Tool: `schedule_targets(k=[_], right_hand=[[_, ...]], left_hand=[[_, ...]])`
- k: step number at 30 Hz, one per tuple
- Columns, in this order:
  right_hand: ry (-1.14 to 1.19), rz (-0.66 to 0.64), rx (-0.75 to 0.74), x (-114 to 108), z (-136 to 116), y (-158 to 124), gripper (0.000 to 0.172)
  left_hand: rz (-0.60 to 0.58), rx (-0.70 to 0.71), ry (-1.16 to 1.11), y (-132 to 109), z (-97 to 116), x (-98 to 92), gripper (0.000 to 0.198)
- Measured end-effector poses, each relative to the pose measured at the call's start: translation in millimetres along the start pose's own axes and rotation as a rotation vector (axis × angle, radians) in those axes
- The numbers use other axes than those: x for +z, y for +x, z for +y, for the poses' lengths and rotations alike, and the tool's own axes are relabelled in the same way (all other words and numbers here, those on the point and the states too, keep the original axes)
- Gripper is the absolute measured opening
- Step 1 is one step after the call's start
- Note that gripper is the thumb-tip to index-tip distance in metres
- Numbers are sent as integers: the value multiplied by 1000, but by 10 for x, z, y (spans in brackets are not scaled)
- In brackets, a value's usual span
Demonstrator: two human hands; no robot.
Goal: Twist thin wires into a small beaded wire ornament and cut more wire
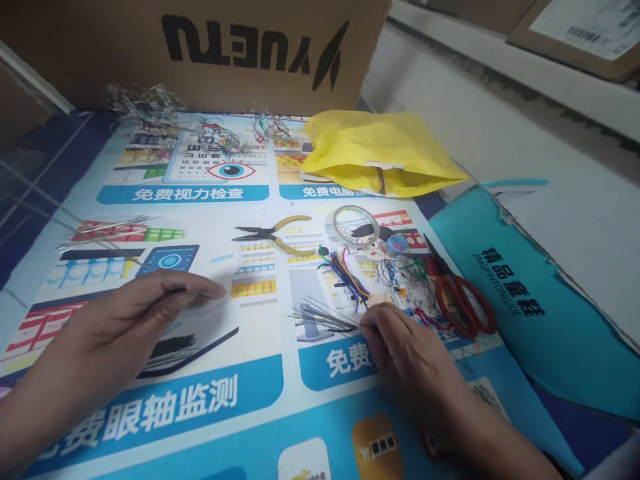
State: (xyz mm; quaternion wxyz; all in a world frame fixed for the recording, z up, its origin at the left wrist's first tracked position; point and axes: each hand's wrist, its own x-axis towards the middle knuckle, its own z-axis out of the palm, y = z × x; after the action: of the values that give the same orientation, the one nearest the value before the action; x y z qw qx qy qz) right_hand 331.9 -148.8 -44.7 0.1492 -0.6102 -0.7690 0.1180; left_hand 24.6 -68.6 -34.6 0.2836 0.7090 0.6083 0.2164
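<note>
My left hand point(135, 323) hovers over the printed sheet with thumb and fingers pinched together. Long thin wires point(65, 210) run from the left edge to behind this hand and seem to be held in it; the grip itself is hidden. My right hand point(407, 350) is curled, its fingertips closed at the right end of a bundle of short, thin dark wires point(325, 319). Just above lies a tied bundle of coloured cords point(347, 277). Pliers with yellow handles point(273, 235) lie apart from both hands. Red-handled scissors point(463, 303) rest beyond my right hand.
A yellow pouch point(380, 147) lies at the back, before a large cardboard box point(250, 60). Tangled clear and coloured strands point(150, 110) are heaped at back left. A tape roll point(355, 225), loose strands point(407, 283) and a teal box panel point(545, 293) are on the right.
</note>
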Motion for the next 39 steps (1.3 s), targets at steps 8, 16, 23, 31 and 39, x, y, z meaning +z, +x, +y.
schedule_targets(k=[8,16,23,31,39], right_hand=[[192,-38,161,-125,7,16,16],[934,-97,395,-270,33,73,17],[928,20,336,-187,51,79,14],[407,257,56,-124,150,101,10],[-36,273,-53,-21,167,196,18]], left_hand=[[7,-29,4,3,-36,3,28],[-15,-53,-50,51,-189,61,27],[-64,-23,-105,61,26,5,33],[-119,137,-192,115,38,45,26],[-41,165,-341,98,46,33,22]])
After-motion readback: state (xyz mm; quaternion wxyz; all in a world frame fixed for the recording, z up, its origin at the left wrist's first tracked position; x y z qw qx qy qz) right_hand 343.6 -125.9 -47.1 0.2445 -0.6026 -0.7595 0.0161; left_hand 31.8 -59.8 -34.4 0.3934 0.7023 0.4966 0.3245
